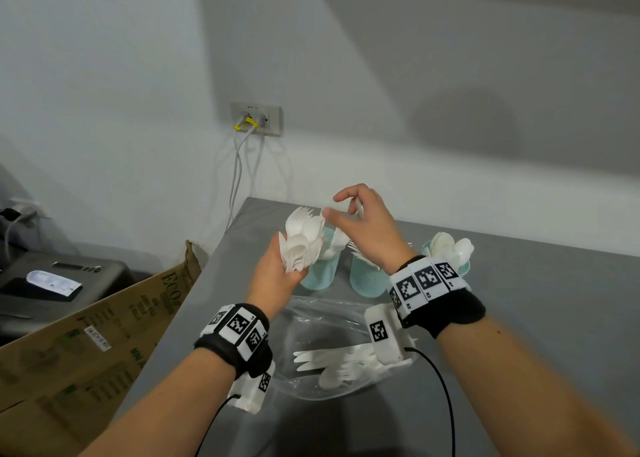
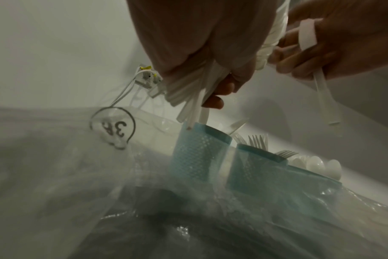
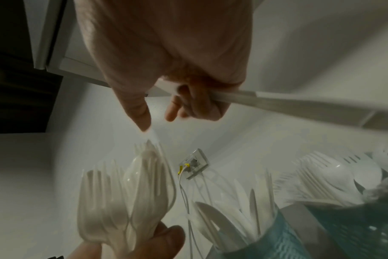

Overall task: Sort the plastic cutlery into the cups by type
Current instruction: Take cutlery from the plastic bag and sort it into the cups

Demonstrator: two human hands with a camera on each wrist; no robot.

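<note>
My left hand [image 1: 289, 266] grips a fanned bunch of white plastic forks and spoons [image 1: 303, 240] by the handles, above the left teal cup [image 1: 320, 275]. The bunch's handles [image 2: 188, 99] hang just over that cup's rim [image 2: 207, 132]. My right hand [image 1: 341, 207] holds one white cutlery piece [image 3: 261, 100] in its curled lower fingers, and its forefinger and thumb reach to the bunch's top [image 3: 147, 152]. Which kind that piece is stays hidden. The left cup holds knives [image 3: 213, 220], the middle cup [image 1: 367, 278] forks, the right cup [image 1: 465, 269] spoons [image 1: 450, 245].
A clear plastic bag [image 1: 325, 318] with more white cutlery [image 1: 339, 361] lies on the grey table [image 1: 536, 318] in front of the cups. A cardboard box [image 1: 90, 335] stands left of the table edge. A wall socket with cables [image 1: 256, 119] is behind.
</note>
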